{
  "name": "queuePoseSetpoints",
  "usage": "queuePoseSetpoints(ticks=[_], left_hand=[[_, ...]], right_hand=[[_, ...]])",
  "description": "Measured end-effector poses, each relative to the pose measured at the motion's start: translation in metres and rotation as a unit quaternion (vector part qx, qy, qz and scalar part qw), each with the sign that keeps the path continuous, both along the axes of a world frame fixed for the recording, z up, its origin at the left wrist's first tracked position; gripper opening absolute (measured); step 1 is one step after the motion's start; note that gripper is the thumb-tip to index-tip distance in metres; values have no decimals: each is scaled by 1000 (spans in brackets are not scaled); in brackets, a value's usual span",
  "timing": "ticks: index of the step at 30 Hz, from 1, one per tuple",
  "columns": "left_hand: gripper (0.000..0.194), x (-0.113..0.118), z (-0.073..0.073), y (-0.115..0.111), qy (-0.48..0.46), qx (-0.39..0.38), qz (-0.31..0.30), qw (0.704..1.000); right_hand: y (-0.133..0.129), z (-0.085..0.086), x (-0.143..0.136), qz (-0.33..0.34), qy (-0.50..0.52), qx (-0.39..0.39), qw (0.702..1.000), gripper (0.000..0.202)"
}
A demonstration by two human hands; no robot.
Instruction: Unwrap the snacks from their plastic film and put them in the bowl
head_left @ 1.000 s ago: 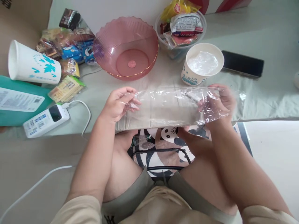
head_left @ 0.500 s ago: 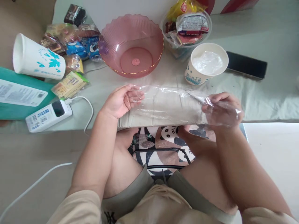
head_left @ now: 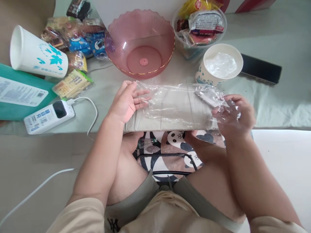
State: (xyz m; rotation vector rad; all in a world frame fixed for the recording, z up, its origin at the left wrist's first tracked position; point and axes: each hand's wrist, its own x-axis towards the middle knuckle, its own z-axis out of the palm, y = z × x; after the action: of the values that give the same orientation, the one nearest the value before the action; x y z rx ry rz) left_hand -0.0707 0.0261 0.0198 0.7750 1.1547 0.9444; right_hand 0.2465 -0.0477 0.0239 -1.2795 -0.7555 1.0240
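A clear plastic bag (head_left: 177,103) stretches between my two hands above the table's front edge. My left hand (head_left: 127,102) pinches its left end between thumb and index finger, the other fingers spread along the film. At the other end my right hand (head_left: 236,113) grips the bunched film, which partly covers its fingers. Behind the bag stands a pink fluted bowl (head_left: 143,61) with nothing in it. A paper cup (head_left: 222,63) holding crumpled clear plastic is just behind my right hand.
Wrapped snacks (head_left: 79,45), a tipped paper cup (head_left: 39,51), a green pack (head_left: 21,94) and a white power bank (head_left: 50,116) with its cable lie left. A snack tub (head_left: 200,26) and black phone (head_left: 261,68) are at the right.
The bag's right part has become more crumpled around my right hand. My left hand has shifted slightly upward in view, its fingers more spread. The view has shifted a little.
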Motion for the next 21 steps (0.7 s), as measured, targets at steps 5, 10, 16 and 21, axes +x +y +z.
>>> queuePoseSetpoints(ticks=[5, 10, 16, 21], left_hand=[[32, 5, -3, -7, 79, 10, -31, 996], [20, 9, -9, -10, 148, 59, -40, 986], [26, 8, -2, -19, 325, 296, -62, 896], [19, 1, -4, -23, 409, 340, -221, 818]], right_hand=[[1, -1, -4, -13, 8, 17, 1000, 17], [-1, -6, -4, -16, -4, 17, 1000, 11], [2, -8, -2, -23, -17, 14, 999, 11], [4, -4, -3, -24, -27, 3, 999, 13]])
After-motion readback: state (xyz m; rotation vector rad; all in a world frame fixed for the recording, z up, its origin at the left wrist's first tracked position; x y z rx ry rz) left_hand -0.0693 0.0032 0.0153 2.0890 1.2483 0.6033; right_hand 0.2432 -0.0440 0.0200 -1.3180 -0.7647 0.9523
